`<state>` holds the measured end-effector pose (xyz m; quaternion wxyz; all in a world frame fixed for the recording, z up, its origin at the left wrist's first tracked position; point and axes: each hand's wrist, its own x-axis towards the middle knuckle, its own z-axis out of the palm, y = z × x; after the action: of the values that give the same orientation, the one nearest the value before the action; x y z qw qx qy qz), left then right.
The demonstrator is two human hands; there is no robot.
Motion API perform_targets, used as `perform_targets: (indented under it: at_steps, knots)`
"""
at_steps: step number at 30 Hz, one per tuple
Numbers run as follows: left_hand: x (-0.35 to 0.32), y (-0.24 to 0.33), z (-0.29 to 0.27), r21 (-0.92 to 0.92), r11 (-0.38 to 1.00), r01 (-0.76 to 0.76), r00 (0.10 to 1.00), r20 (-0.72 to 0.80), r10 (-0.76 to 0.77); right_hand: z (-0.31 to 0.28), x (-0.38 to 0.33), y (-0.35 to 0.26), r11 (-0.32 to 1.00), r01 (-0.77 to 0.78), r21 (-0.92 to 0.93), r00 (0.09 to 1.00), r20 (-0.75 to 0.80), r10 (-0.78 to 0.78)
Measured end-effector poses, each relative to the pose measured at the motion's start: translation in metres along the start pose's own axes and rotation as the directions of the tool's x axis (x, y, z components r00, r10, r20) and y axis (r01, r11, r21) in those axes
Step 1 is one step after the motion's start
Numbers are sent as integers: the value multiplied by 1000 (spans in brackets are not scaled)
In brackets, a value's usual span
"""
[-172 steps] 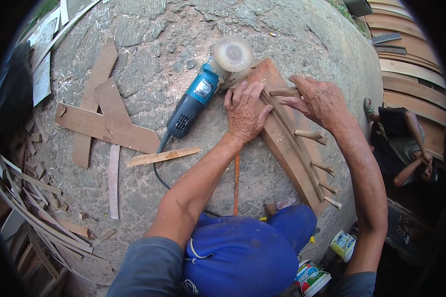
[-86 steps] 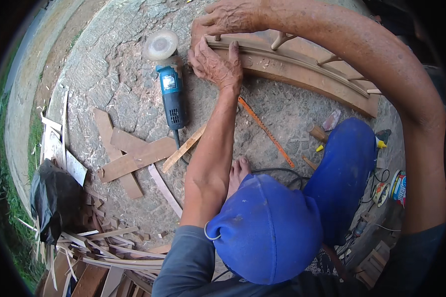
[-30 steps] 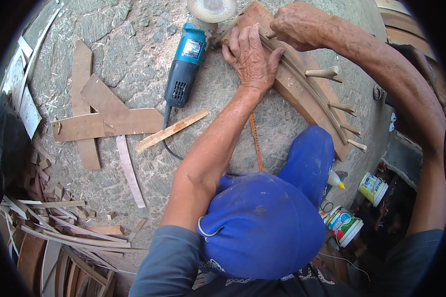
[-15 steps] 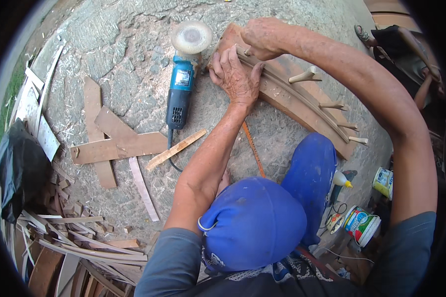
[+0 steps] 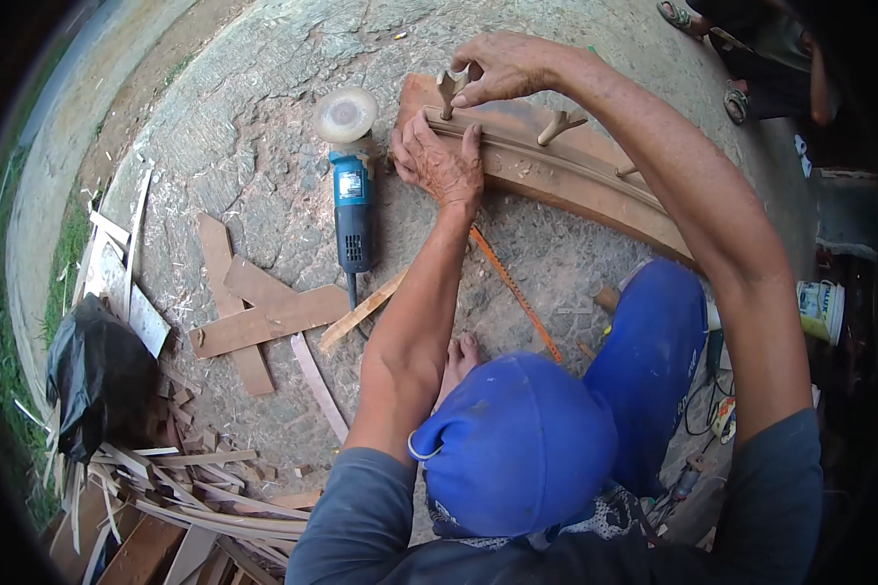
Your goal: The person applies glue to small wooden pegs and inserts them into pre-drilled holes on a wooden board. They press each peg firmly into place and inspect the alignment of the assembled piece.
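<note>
A wide wooden board [image 5: 576, 203] lies slanted across the ground in front of me, with a narrow grooved wooden strip [image 5: 517, 142] along it. Near the strip's far left end stands a forked wooden peg [image 5: 448, 96]. My right hand [image 5: 502, 70] reaches over from the right and pinches this peg between thumb and fingers. Just below it, my left hand [image 5: 444, 161] grips the end of the strip, thumb on one side and fingers on the other. Another forked peg [image 5: 561, 127] rises from the strip farther right; a third peg [image 5: 626, 171] is partly hidden by my right forearm.
A blue angle grinder [image 5: 352, 190] with a round disc lies left of the board. Crossed wood pieces [image 5: 263, 317], an orange saw-like strip [image 5: 517, 292], a black plastic bag [image 5: 102, 375] and heaped offcuts [image 5: 215, 502] lie around. A white bucket [image 5: 819, 310] and another person's legs [image 5: 766, 83] are at right.
My right hand has turned from a fist to a fingertip hold, showing the peg's fork. The left hand keeps its place on the strip. The whole view has shifted.
</note>
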<state>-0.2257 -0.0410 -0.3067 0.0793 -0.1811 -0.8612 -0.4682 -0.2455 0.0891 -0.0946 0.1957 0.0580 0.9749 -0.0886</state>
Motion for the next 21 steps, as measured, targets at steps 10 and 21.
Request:
perform_targets:
  at_steps: [10, 21]
  knots:
    - [-4, -1, 5, 25, 999, -28, 999, -19, 29, 51, 16, 9, 991, 109, -83, 969, -213, -125]
    - [-2, 0, 3, 19, 999, -34, 999, -32, 34, 49, 20, 17, 978, 193, -76, 958, -200, -204]
